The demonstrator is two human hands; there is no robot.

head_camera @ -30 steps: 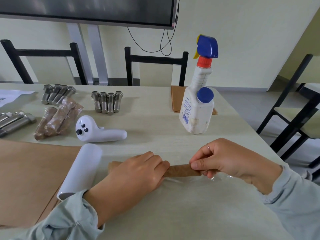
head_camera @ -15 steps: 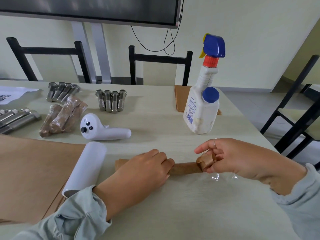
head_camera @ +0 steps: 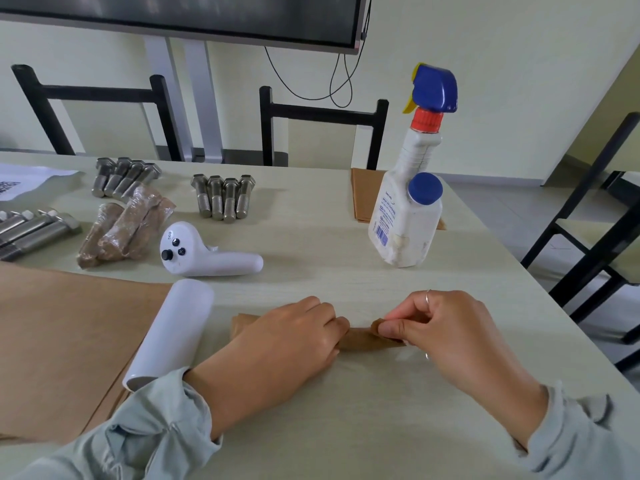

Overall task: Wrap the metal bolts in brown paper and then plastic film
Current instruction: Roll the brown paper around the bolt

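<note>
One brown-paper-wrapped bolt (head_camera: 360, 341) lies flat on the worktop (head_camera: 311, 251) at 6 o'clock, crosswise in front of the person. The left hand (head_camera: 287, 344) lies over its left part, fingers curled down onto it; the right hand (head_camera: 446, 336) pinches the folded paper at its right end between thumb and fingers, a thin ring on one finger. Clear plastic film (head_camera: 408, 356) lies under the bundle, hard to trace.

At 9 o'clock one white roll (head_camera: 173, 329) rests on one large brown paper sheet (head_camera: 62, 341). At 11 o'clock are three finished wrapped bundles (head_camera: 121, 226), a group of four bare bolts (head_camera: 121, 176) behind them, and more bolts (head_camera: 31, 230) at the left edge, cut off so the count is unclear. At 12 o'clock four more bolts (head_camera: 223, 197) lie side by side. One white controller (head_camera: 204, 254) reads "560". At 1 o'clock stands one white spray bottle (head_camera: 410, 209) with blue trigger and a barcode; its label is unreadable. Brown paper (head_camera: 362, 195) lies behind it
</note>
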